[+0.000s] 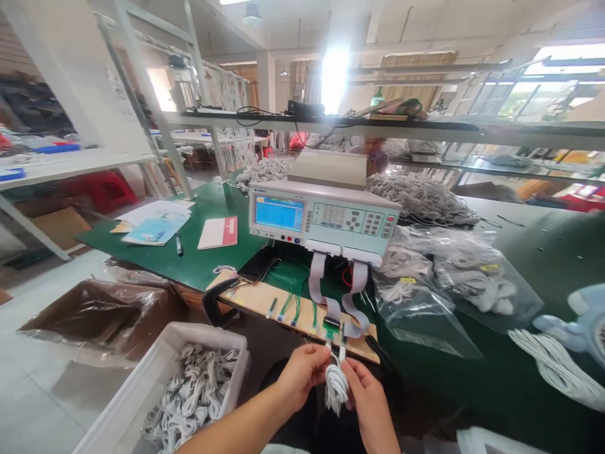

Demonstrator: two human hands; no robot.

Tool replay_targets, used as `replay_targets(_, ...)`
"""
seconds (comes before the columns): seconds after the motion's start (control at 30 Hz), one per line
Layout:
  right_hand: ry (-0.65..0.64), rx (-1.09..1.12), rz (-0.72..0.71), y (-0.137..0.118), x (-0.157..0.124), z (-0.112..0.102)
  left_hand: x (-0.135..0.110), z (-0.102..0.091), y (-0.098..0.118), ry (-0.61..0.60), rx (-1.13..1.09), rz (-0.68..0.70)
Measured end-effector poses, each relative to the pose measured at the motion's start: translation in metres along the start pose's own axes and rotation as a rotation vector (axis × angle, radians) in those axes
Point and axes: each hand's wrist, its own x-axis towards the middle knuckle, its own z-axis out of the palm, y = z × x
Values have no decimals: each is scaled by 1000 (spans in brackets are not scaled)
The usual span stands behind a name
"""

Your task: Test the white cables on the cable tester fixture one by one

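Observation:
A coiled white cable (336, 388) hangs between my two hands, in front of the wooden board's edge. My left hand (305, 373) is closed in a pinch on one end of it. In a pinch at the other end, my right hand (366, 392) grips near a white plug (342, 350). Both cable ends meet small sockets on a green circuit board (329, 329); how deep they sit cannot be made out. Grey ribbon cables (317, 280) run from the board up to a bench tester (326, 217) with a lit blue screen.
A white bin (127, 388) with many coiled cables stands at lower left, beside a plastic-lined carton (89, 315). Bagged cables (472, 284) lie right of the tester. A small fan (588, 321) is at the right edge. Booklets (217, 232) and a pen (179, 244) lie left.

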Motion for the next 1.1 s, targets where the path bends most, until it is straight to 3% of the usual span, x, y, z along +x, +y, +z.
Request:
replay_targets(0.1,-14,-35,48,2,8,-2,2,-3,9,-80,93,-85)
replay_targets(0.2,-35,-72,80,7,17,-7,8,-3,10,-72,109,-120)
replay_targets(0.33,-84,-126,97,12,22,-11,16,-1,7,-63,91,-114)
replay_targets(0.6,-37,-125,54,1,23,3,15,0,11,-56,135,-94)
replay_targets(0.8,-14,-14,-99,0,18,11,-4,13,5,9,35,43)
replay_targets(0.9,11,-24,-115,1,13,15,-19,16,6,-22,-4,6)
replay_targets(1.0,20,-175,-108,6,-1,20,-32,9,0,-127,89,-58)
replay_targets(1.1,-54,-437,-96,14,-24,25,-41,-11,-12,-234,338,24)
